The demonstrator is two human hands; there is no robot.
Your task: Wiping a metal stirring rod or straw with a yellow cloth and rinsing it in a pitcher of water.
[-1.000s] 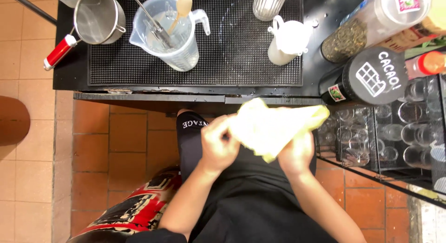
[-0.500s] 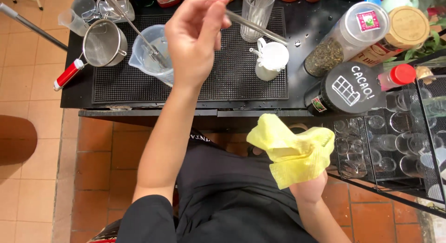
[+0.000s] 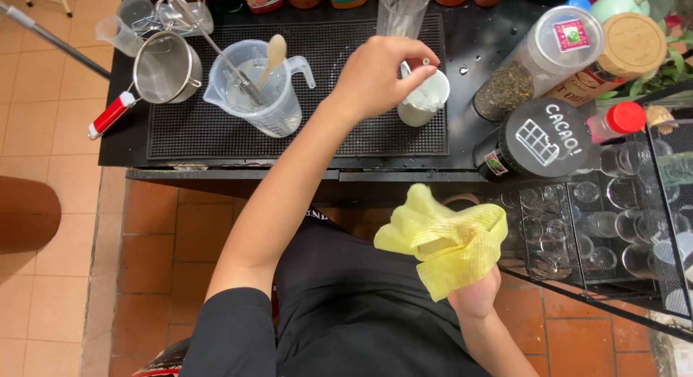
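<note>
Head view: your left hand [image 3: 375, 77] pinches the small white jug [image 3: 424, 97] at upper centre; your right hand [image 3: 473, 294] fingers clutch a crumpled yellow mesh cloth [image 3: 444, 240].

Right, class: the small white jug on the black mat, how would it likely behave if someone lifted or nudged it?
The white jug looks rigid and glazed, so probably stiff and breakable if dropped. Droplets dot the counter near it, so its surface may be slippery. It is small with a narrow base on the ridged mat, so a sideways nudge might tip it rather than slide it. The left hand is at its rim.
</note>
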